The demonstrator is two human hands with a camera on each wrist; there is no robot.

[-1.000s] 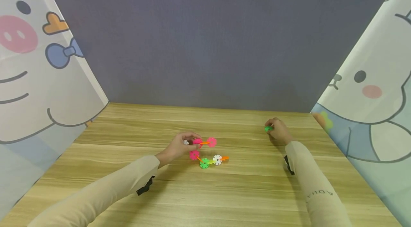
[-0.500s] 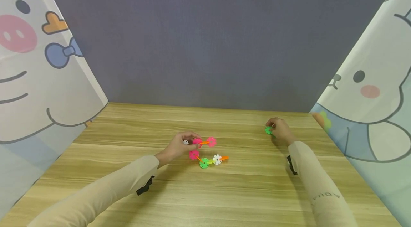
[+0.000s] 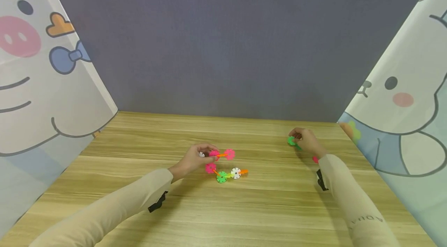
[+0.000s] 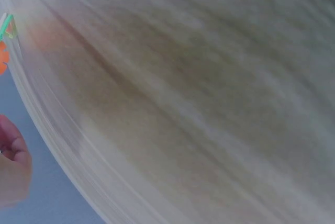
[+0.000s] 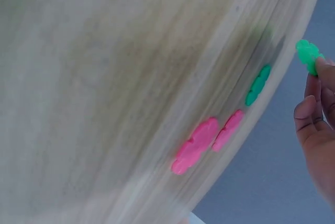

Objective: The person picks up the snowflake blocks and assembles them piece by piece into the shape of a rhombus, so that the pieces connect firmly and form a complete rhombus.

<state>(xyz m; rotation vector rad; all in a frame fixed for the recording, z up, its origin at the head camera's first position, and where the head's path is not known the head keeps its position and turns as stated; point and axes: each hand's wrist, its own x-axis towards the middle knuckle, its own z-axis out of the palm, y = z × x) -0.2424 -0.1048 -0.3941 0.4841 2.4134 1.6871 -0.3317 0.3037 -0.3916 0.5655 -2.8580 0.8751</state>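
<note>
At mid-table in the head view, my left hand (image 3: 193, 159) pinches a pink snowflake disc (image 3: 214, 155) in a curved chain of interlocking discs. Orange pieces join it to another pink disc (image 3: 229, 154). The chain's near side has a pink disc (image 3: 210, 168), a green disc (image 3: 221, 177) and a white disc (image 3: 236, 173); another white disc (image 3: 201, 154) is partly behind my fingers. Farther right, my right hand (image 3: 307, 141) holds a loose green snowflake disc (image 3: 291, 140) between thumb and fingers, raised above the table in the right wrist view.
Loose on the wooden table (image 3: 223, 216), the right wrist view has a large pink disc (image 5: 194, 145), a smaller-looking pink disc (image 5: 228, 130) and a green disc (image 5: 258, 85). A dark grey panel (image 3: 223, 45) stands behind; cartoon-printed panels flank both sides.
My right hand shifts slightly to the right with its green disc, and a pink disc appears beside that wrist. My left hand and the chain stay almost still.
</note>
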